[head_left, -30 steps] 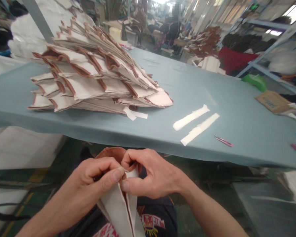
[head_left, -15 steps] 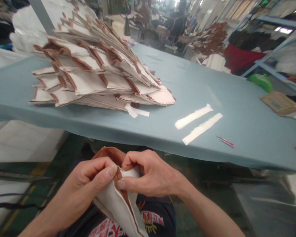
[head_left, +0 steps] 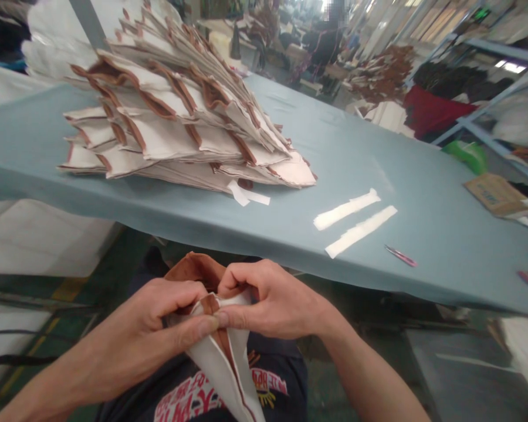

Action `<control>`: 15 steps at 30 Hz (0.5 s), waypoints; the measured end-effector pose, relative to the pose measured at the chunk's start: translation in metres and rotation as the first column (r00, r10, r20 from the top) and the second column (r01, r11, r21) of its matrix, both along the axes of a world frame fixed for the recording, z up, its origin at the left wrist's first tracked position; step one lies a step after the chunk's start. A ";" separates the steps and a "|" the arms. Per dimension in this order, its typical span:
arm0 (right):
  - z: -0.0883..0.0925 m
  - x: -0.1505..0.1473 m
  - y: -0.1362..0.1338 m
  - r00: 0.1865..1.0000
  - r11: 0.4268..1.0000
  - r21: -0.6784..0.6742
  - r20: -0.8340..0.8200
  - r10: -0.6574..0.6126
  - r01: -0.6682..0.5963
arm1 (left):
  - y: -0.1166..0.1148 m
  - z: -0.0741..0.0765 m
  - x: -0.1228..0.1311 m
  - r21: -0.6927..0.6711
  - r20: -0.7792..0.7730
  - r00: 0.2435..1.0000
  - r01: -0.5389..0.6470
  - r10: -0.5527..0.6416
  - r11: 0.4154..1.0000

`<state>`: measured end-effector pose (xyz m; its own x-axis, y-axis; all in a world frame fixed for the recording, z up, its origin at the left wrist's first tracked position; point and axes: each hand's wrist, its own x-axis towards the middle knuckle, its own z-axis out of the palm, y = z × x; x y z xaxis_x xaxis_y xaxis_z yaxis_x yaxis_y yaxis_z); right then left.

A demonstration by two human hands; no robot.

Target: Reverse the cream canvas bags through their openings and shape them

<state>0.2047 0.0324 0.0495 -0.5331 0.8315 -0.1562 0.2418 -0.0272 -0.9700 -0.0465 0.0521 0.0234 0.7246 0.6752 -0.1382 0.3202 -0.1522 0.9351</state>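
Over my lap I hold a white fabric piece with brown lining and a brown-edged seam (head_left: 217, 366), its narrow part hanging down. My left hand (head_left: 169, 319) is closed on the upper left edge, thumb pressed on the seam. Opposite it, my right hand (head_left: 266, 302) pinches the upper right edge. Both thumb tips meet at the brown strip near the top. Behind the fingers a brown flap (head_left: 196, 266) rises in a curve. Parts of the fingertips are hidden in the folds.
Ahead lies a blue-covered table (head_left: 290, 234). On it stand a tall stack of similar white and brown pieces (head_left: 171, 138), several white strips (head_left: 361, 231), small pink-handled snips (head_left: 400, 255) and a brown cardboard piece (head_left: 495, 193). A shelf rack (head_left: 501, 50) stands at the right.
My left thumb has slid right and down to meet the right thumb on the seam. The fabric's top has opened a little, showing more brown strip. The view has shifted slightly.
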 end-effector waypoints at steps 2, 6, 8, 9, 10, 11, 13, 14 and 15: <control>-0.013 -0.002 0.006 0.993 0.987 -0.148 -0.112 0.038 -0.054 | -0.001 0.003 0.001 -0.038 0.023 1.000 0.010 -0.009 0.999; -0.035 -0.010 0.010 0.948 0.897 -0.387 -0.303 0.095 -0.213 | 0.000 0.006 0.003 -0.126 0.072 0.995 0.085 -0.076 0.988; -0.037 -0.011 0.007 0.950 0.893 -0.404 -0.305 0.074 -0.199 | 0.000 0.008 0.004 -0.096 0.035 0.996 0.080 -0.077 0.992; -0.035 -0.010 0.006 0.957 0.906 -0.390 -0.284 0.053 -0.166 | 0.001 0.010 0.005 -0.054 0.015 0.998 0.059 -0.058 0.997; -0.031 -0.009 0.004 0.967 0.924 -0.361 -0.254 0.031 -0.124 | 0.001 0.011 0.006 -0.004 0.002 0.999 0.034 -0.034 0.999; -0.027 -0.008 0.002 0.977 0.945 -0.316 -0.215 0.014 -0.083 | 0.002 0.012 0.007 0.044 -0.002 1.000 0.010 -0.010 0.999; -0.015 -0.007 -0.002 0.992 0.981 -0.194 -0.122 -0.010 -0.014 | 0.002 0.015 0.008 0.116 0.002 1.000 -0.025 0.025 0.993; -0.009 -0.006 -0.003 0.997 0.991 -0.131 -0.072 -0.021 0.011 | 0.001 0.015 0.009 0.140 0.007 0.999 -0.043 0.043 0.989; -0.004 -0.007 -0.005 0.999 0.997 -0.073 -0.021 -0.034 0.033 | 0.001 0.016 0.010 0.154 0.008 0.998 -0.060 0.059 0.986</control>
